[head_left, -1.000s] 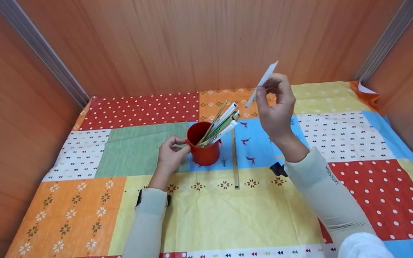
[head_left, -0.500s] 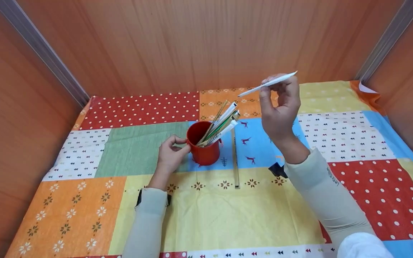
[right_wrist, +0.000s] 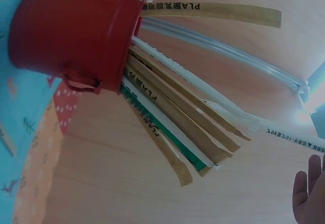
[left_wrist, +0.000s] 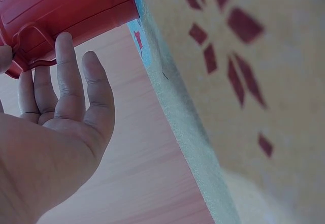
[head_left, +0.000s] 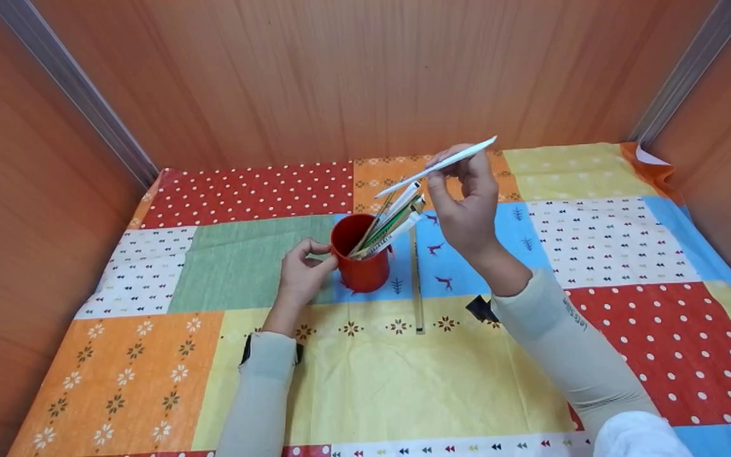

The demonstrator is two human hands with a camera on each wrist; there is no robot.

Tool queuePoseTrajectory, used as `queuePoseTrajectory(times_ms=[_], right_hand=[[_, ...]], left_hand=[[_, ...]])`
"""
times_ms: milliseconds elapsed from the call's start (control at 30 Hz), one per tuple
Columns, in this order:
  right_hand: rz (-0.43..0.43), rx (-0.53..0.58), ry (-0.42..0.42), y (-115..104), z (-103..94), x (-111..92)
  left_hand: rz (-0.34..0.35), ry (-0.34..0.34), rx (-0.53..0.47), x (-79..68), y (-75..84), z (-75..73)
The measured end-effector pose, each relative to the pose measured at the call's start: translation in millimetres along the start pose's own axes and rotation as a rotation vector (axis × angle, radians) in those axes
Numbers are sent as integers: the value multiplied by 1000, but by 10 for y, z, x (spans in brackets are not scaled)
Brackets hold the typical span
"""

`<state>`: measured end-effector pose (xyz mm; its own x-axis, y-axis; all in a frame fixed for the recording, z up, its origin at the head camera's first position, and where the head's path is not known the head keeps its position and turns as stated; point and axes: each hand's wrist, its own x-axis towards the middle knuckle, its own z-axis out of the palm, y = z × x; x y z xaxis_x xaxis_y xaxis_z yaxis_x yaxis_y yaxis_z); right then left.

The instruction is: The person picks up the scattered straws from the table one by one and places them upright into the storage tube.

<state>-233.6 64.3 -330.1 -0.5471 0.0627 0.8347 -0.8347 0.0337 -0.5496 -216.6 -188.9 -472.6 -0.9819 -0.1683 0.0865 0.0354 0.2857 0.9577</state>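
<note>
A red cup (head_left: pixel 364 274) with small side handles stands upright on the tablecloth. My left hand (head_left: pixel 302 270) pinches its left handle between thumb and fingers; the left wrist view shows the wire-like handle (left_wrist: pixel 35 26) up close, the other fingers loosely bent. Several paper-wrapped straws (right_wrist: pixel 167 107), brown, white and green, lean out of the cup to the right. My right hand (head_left: pixel 467 206) pinches a white wrapped straw (head_left: pixel 457 157), which slants above the cup with its lower end near the tips of the others. Only some right fingers (right_wrist: pixel 310 188) show in the right wrist view.
Right of the cup, a brown wrapped straw (head_left: pixel 417 285) lies on the patchwork tablecloth (head_left: pixel 429 381). Wood-grain panels (head_left: pixel 340 76) close off the back and both sides. A black strap end (head_left: pixel 480 309) hangs from the right wrist.
The white straw has tipped from steep to a flatter slant, and my right hand has brought it left and slightly down towards the cup. The left hand and cup have stayed put.
</note>
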Motion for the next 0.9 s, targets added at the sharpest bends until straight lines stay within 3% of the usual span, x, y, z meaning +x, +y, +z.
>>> queuePoseTrajectory(times_ms=[567, 900], right_hand=[[164, -128, -217, 166, 120, -163], [178, -193, -316, 235, 182, -262]], left_hand=[[2, 6, 12, 7, 12, 5], [-2, -3, 8, -7, 12, 2]])
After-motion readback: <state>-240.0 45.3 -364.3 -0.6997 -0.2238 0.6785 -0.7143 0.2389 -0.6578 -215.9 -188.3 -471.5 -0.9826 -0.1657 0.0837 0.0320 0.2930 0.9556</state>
